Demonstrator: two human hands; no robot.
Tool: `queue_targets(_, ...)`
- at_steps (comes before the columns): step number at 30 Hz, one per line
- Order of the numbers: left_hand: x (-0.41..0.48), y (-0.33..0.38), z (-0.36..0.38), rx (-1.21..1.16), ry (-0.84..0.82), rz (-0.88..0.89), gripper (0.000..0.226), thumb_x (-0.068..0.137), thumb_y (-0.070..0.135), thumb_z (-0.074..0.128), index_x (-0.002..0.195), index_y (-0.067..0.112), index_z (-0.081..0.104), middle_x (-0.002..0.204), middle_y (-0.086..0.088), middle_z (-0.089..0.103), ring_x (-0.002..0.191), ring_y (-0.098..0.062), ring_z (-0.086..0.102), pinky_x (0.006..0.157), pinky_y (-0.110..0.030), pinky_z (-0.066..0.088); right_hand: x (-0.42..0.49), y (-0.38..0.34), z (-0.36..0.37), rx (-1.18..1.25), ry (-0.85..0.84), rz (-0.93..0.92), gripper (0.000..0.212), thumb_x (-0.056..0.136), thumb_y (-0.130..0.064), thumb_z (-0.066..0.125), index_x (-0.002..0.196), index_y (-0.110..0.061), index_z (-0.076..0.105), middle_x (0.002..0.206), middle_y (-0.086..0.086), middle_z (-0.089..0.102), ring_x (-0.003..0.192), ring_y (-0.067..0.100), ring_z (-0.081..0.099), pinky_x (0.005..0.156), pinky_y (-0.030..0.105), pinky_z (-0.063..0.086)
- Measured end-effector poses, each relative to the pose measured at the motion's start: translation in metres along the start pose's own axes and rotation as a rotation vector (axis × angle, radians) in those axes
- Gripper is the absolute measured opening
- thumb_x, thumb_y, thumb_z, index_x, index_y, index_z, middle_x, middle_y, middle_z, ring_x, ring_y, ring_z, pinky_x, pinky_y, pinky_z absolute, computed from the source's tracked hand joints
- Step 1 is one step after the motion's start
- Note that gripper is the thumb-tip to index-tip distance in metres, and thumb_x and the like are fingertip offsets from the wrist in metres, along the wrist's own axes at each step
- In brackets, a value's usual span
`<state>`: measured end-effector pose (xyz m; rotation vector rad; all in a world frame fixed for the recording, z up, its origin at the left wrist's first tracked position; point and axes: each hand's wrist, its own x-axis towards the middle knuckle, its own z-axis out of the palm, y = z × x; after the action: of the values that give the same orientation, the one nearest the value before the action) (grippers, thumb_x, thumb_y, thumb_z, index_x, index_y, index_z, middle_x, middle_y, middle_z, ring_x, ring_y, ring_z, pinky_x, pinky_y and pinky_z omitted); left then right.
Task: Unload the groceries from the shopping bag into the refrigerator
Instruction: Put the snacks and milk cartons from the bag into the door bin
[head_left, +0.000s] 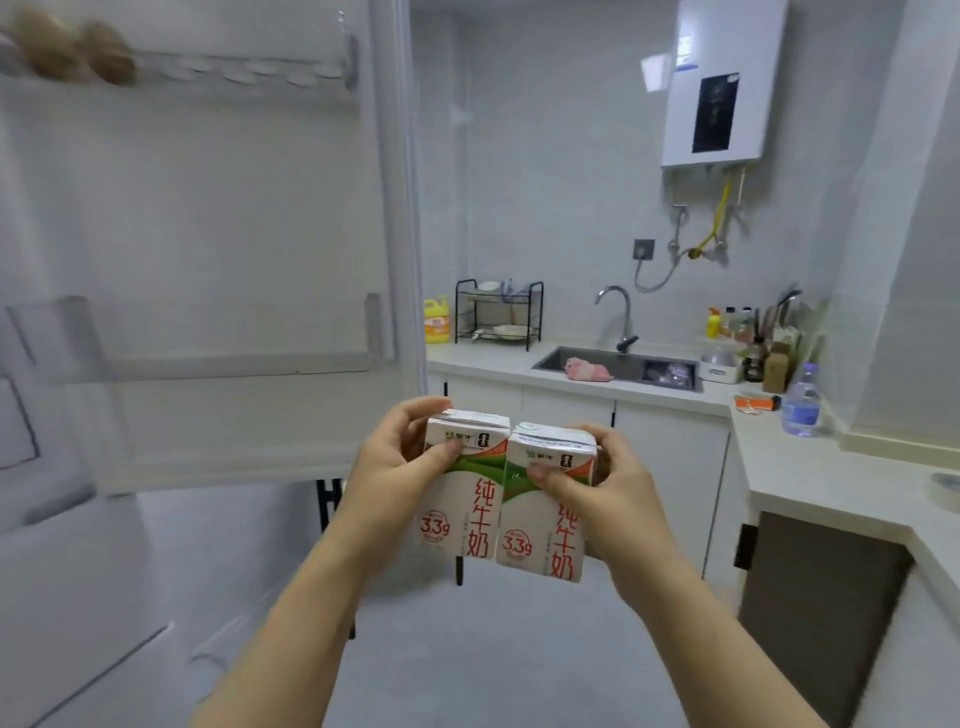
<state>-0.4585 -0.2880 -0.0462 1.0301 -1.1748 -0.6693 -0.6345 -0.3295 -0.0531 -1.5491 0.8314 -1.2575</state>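
Note:
I hold two small white milk cartons with red lettering side by side in front of me. My left hand (397, 462) grips the left milk carton (462, 514) near its top, thumb on the front. My right hand (602, 483) grips the right milk carton (540, 525) the same way. The open refrigerator door (208, 234) fills the left side, with a clear door shelf (234, 364) at mid height and an upper egg rack (249, 73) holding two brown eggs (78, 52). The shopping bag is out of view.
A white counter (810, 467) runs along the right with a sink (618, 364), faucet, black dish rack (498, 314), yellow detergent bottle (436, 319), a water bottle (802, 400) and condiments. A water heater (722, 83) hangs on the wall. The grey floor lies below.

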Motion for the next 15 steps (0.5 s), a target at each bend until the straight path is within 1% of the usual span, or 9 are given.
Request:
queue_targets(3, 0.011, 0.010, -0.055, 0.001, 0.072, 0.030, 0.026, 0.088, 0.004, 0.056, 0.107, 0.021, 0.059, 0.089, -0.004, 0.070, 0.079, -0.021, 0.069, 0.062, -0.029, 0.056, 0.020, -0.006, 0.057, 0.052, -0.076, -0.025, 0.030, 0.080, -0.014, 0.070, 0.097, -0.033, 0.053, 0.088, -0.008, 0.067, 0.074, 0.009, 0.068, 0.058, 0.026, 0.055)
queue_targets(6, 0.017, 0.021, -0.102, 0.012, 0.153, 0.059, 0.025, 0.089, 0.006, 0.054, 0.108, 0.023, 0.059, 0.079, 0.002, 0.071, 0.075, -0.019, 0.070, 0.062, -0.030, 0.056, 0.037, -0.014, 0.109, 0.089, -0.170, -0.062, 0.030, 0.081, -0.015, 0.069, 0.098, -0.035, 0.053, 0.087, -0.009, 0.067, 0.072, 0.004, 0.068, 0.055, 0.022, 0.054)
queue_targets(9, 0.023, 0.035, -0.144, 0.018, 0.239, 0.087, 0.025, 0.091, 0.006, 0.053, 0.108, 0.023, 0.059, 0.081, 0.000, 0.069, 0.076, -0.018, 0.069, 0.064, -0.031, 0.056, 0.053, -0.024, 0.156, 0.109, -0.237, -0.114, 0.033, 0.080, -0.015, 0.070, 0.102, -0.033, 0.052, 0.089, -0.007, 0.067, 0.071, 0.000, 0.067, 0.052, 0.016, 0.052)
queue_targets(11, 0.029, 0.045, -0.169, 0.019, 0.291, 0.106, 0.024, 0.091, 0.006, 0.053, 0.107, 0.023, 0.059, 0.084, -0.001, 0.069, 0.076, -0.017, 0.068, 0.065, -0.032, 0.056, 0.064, -0.034, 0.185, 0.135, -0.272, -0.137, 0.035, 0.080, -0.016, 0.070, 0.104, -0.033, 0.052, 0.089, -0.007, 0.067, 0.071, 0.000, 0.067, 0.052, 0.016, 0.052)
queue_targets(13, 0.036, 0.055, -0.191, 0.024, 0.338, 0.127, 0.023, 0.091, 0.006, 0.053, 0.105, 0.024, 0.059, 0.083, 0.001, 0.069, 0.073, -0.014, 0.069, 0.061, -0.028, 0.055, 0.075, -0.044, 0.211, 0.150, -0.313, -0.159, 0.036, 0.080, -0.016, 0.070, 0.108, -0.031, 0.051, 0.088, -0.006, 0.067, 0.072, 0.004, 0.068, 0.056, 0.020, 0.054)
queue_targets(15, 0.044, 0.066, -0.212, 0.027, 0.375, 0.153, 0.023, 0.091, 0.006, 0.053, 0.104, 0.024, 0.059, 0.086, -0.001, 0.068, 0.071, -0.013, 0.068, 0.059, -0.027, 0.055, 0.086, -0.055, 0.235, 0.156, -0.348, -0.183, 0.038, 0.081, -0.017, 0.069, 0.111, -0.030, 0.050, 0.090, -0.005, 0.067, 0.077, 0.010, 0.068, 0.064, 0.028, 0.057)
